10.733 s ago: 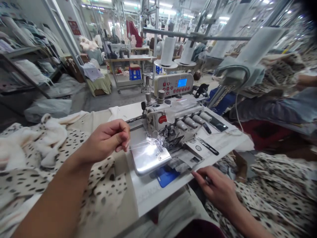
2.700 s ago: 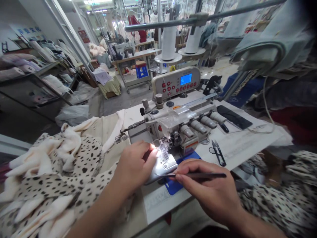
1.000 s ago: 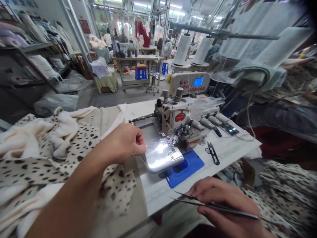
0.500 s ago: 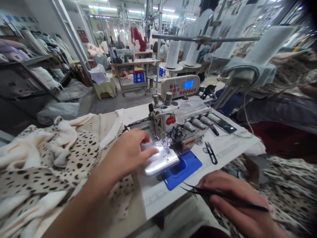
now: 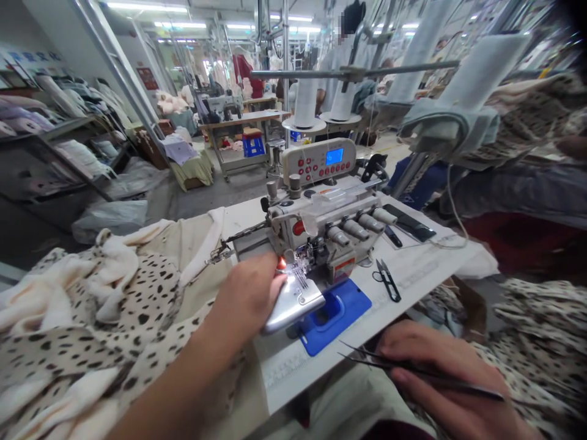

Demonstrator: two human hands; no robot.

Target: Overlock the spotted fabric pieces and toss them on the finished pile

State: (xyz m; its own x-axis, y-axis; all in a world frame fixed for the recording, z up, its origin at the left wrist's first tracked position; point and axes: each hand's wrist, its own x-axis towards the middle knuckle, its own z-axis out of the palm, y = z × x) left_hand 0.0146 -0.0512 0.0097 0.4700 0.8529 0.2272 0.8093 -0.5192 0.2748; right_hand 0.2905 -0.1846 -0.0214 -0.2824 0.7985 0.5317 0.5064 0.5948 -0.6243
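The sewing machine (image 5: 298, 223) is sitting on the table (image 5: 284, 370), with the control panel (image 5: 321, 166) standing behind it and 2 thread cones (image 5: 306, 104) standing farther back. Fabric (image 5: 137, 293) is lying to its left; more cloth (image 5: 541, 360) is lying beyond the table's right side. The left hand (image 5: 250, 290) is hovering by the metal bed (image 5: 298, 305). Before the near edge, the right hand (image 5: 444, 366) is holding tweezers (image 5: 380, 362). Snips (image 5: 389, 282) are lying right of the machine, with what is probably a phone (image 5: 410, 223) lying behind them.
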